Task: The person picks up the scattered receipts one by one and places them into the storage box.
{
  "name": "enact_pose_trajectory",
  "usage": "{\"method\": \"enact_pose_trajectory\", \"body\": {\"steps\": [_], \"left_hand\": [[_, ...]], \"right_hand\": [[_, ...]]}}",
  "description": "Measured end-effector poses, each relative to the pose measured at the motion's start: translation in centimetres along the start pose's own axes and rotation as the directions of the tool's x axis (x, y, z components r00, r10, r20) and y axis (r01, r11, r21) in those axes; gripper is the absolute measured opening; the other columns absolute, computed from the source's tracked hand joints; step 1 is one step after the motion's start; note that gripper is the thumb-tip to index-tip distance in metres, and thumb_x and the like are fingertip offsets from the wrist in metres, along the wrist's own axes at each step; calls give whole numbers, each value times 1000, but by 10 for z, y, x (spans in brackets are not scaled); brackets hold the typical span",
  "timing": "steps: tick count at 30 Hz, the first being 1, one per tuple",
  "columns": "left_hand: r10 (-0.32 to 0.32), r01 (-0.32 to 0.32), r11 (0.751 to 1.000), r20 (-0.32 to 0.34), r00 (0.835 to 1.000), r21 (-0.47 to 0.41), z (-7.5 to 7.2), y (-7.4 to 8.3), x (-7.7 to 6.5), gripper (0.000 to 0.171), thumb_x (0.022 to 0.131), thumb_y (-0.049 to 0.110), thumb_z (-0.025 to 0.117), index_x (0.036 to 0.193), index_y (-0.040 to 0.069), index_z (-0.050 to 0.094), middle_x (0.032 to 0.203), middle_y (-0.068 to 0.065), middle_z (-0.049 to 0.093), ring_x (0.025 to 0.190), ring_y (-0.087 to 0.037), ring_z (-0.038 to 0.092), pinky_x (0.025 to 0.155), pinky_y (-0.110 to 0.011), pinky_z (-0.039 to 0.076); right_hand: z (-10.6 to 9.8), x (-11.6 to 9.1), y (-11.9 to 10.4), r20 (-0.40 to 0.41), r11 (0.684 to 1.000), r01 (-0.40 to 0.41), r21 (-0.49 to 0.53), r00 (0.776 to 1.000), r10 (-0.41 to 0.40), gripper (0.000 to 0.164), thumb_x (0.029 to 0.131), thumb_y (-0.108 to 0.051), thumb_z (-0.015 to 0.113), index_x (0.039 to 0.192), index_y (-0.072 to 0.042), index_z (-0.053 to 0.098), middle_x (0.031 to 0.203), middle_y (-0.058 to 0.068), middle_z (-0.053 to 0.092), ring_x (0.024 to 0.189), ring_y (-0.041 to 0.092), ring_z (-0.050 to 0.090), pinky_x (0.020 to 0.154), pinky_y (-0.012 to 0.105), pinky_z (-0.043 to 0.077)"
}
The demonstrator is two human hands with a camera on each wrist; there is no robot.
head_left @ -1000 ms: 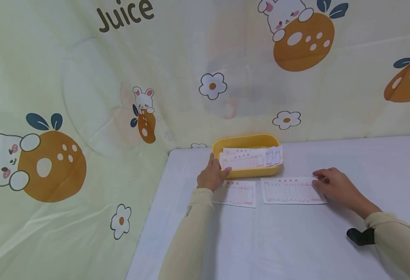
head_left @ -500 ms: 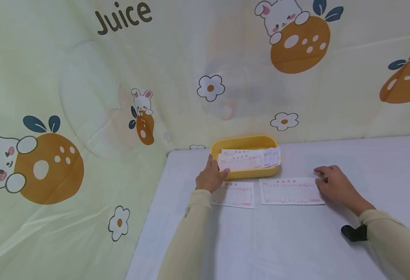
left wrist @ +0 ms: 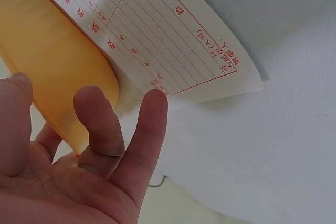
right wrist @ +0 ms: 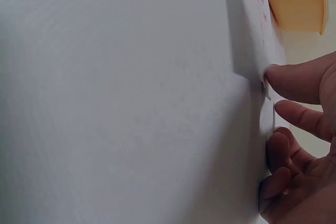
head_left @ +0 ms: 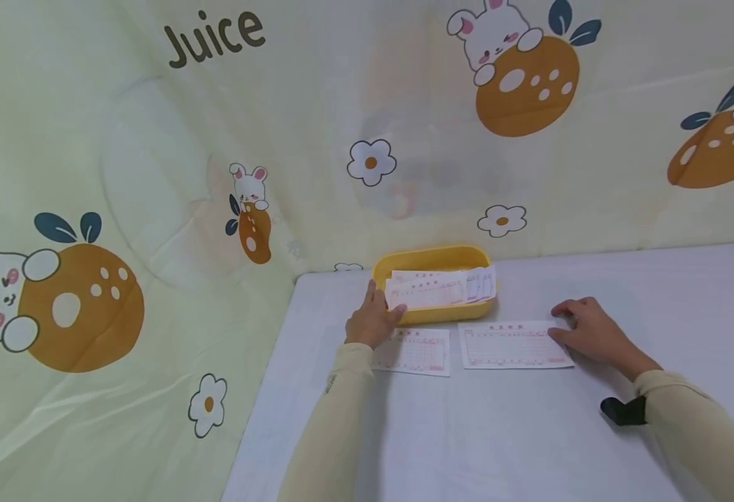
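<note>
In the head view, a yellow tray [head_left: 448, 314] holding several white receipt slips [head_left: 432, 289] stands against the back wall. My left hand [head_left: 369, 322] grips its left end, the thumb on the front side; in the left wrist view two fingers [left wrist: 147, 140] extend off the tray. A slip with red print [head_left: 419, 352] lies partly beneath this hand. Another receipt slip [head_left: 511, 345] lies flat in front of the tray. At its right end my right hand [head_left: 595, 335] touches it with the thumb; in the right wrist view the thumb [right wrist: 296, 80] and forefinger stand apart at the paper's edge.
A white cloth [head_left: 467, 432] covers the table. The wall curtain [head_left: 316, 125], printed with rabbits and oranges, rises directly behind the tray. A black strap piece [head_left: 624, 411] hangs at the right cuff.
The whole scene drifts slightly left and down in the head view. My right thumb shifts slightly right, then back left over the slip's end. The left hand stays at the tray.
</note>
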State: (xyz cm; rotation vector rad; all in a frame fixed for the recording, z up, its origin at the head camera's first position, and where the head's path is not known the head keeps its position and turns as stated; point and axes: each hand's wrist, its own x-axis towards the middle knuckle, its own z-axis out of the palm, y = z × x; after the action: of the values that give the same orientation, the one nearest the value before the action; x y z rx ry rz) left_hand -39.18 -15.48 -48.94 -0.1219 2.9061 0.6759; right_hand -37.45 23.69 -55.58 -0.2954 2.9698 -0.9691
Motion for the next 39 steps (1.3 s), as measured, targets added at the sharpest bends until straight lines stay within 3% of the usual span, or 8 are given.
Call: {"method": "enact_pose_trajectory", "body": {"steps": [5,12,20,27,35,39], "left_hand": [[5,-5,1000,-7,1000,-8,1,1,-1,47,107,51,62,130,10,59,179,-3,13,86,-29,62,100,-47,50],[16,-16,1000,-14,1000,-2,1,0,-2,51,108,50,61,137,9,58,180,-4,12,91,-30,64,100,-47,50],[42,-42,999,-2,999,15,1,-2,-2,45,109,50,59,126,9,59,180,-5,12,66,-26,55,83,-43,49],[61,-60,998,-13,998,28,3,-3,0,44,110,50,58,125,8,58,179,-7,13,65,-25,53,78,-41,48],[63,-62,997,-17,998,42,2,-1,-2,48,110,50,57,131,7,58,179,-7,13,71,-26,57,87,-45,51],[63,-63,997,-19,998,42,2,-1,-2,47,110,49,58,130,7,58,179,-7,13,72,-27,57,85,-45,51]], "right_hand": [[1,2,0,19,1000,-12,-28,1000,12,37,95,-15,79,117,10,62,116,37,53,103,49,51,91,68,46],[0,6,-3,54,999,-17,-41,998,19,28,95,-13,78,107,7,63,110,32,53,101,47,49,87,62,47],[3,8,-3,93,999,-49,12,995,48,25,96,-8,73,105,10,58,96,20,56,92,38,52,79,48,48],[6,1,-4,25,995,-73,69,997,72,22,97,-7,70,105,6,55,89,13,56,86,32,54,71,40,43],[10,-9,-9,-45,993,-58,105,997,63,19,99,-9,68,105,4,56,93,14,60,86,32,55,71,40,41],[11,-12,-8,-73,990,-41,137,996,52,19,99,-7,69,108,6,57,97,17,62,88,31,54,72,41,42]]}}
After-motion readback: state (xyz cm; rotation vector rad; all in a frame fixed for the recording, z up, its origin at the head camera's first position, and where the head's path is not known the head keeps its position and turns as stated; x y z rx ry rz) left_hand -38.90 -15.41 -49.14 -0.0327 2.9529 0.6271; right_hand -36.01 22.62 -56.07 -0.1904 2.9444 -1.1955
